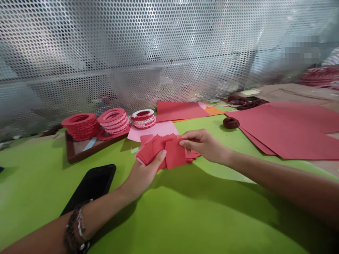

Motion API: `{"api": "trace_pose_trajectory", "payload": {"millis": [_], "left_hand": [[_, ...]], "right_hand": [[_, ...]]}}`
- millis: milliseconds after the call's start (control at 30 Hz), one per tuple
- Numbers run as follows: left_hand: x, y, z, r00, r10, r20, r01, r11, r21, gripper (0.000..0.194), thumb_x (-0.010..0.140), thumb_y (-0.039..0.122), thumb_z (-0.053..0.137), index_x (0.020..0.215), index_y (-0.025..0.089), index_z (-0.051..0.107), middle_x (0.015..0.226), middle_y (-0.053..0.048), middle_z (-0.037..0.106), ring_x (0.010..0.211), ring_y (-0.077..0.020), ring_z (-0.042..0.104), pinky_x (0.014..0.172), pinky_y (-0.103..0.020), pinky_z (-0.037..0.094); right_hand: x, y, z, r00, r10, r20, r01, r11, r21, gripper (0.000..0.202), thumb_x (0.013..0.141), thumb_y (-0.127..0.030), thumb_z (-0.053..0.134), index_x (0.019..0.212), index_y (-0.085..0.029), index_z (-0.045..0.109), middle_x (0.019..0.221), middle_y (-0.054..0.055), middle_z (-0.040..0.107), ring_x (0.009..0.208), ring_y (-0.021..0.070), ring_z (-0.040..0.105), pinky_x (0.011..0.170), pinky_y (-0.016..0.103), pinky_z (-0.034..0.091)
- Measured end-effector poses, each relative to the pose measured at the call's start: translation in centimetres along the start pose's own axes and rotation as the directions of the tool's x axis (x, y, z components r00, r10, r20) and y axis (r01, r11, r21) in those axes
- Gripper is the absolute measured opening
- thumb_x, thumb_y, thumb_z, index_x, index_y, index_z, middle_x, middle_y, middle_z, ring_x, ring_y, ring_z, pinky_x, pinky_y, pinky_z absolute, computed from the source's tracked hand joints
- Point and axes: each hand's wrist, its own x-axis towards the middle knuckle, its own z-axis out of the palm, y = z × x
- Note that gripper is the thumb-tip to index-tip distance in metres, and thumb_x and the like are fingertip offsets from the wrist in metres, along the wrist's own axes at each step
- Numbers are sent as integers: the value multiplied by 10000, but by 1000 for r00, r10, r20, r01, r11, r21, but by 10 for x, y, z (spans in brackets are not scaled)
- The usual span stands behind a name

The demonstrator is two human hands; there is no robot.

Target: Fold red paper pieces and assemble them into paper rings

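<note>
A fanned bunch of small red paper pieces [155,146] is in my left hand [145,174], with the thumb pressed on top. My right hand [202,144] pinches the upper right corner of one red paper square [175,154] between thumb and fingers. That square overlaps the bunch. More red pieces show behind and to the right of it, partly hidden by my right hand. Just behind the bunch lies a pink sheet [136,132] on the green tabletop [172,215].
Left stands a brown tray [87,153] with stacks of red and pink rings [81,125]; white-and-red rings [143,119] sit beside it. A black phone [91,187] lies nearer. Large red sheets [291,130] and a dark red yarn coil [231,122] are right. A perforated metal panel [132,46] rises behind.
</note>
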Motion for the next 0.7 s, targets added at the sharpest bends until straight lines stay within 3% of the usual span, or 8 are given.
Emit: {"api": "trace_pose_trajectory", "payload": {"millis": [267,500,700], "left_hand": [[-2,3,0,998,55,41,-58,996,64,126,703,254,564,813,265,624,892,16,679,965,-218,564,873,-288,417],[-4,1,-1,991,95,94,-99,994,41,66,713,242,531,722,244,597,845,23,681,826,-186,611,763,-234,470],[-4,-2,2,984,175,29,-176,984,34,45,682,225,536,667,217,578,744,8,684,745,-190,629,708,-248,503]], "right_hand": [[-4,-4,4,996,61,69,-73,979,188,156,673,-216,593,551,-134,540,465,-49,485,411,43,408,394,183,323],[-5,-2,3,992,53,117,-74,981,181,243,705,-234,583,513,-145,465,403,-71,437,367,29,383,372,166,310],[-6,2,6,992,48,116,-68,982,178,268,707,-249,592,507,-155,441,370,-81,426,333,28,362,365,172,319]]}}
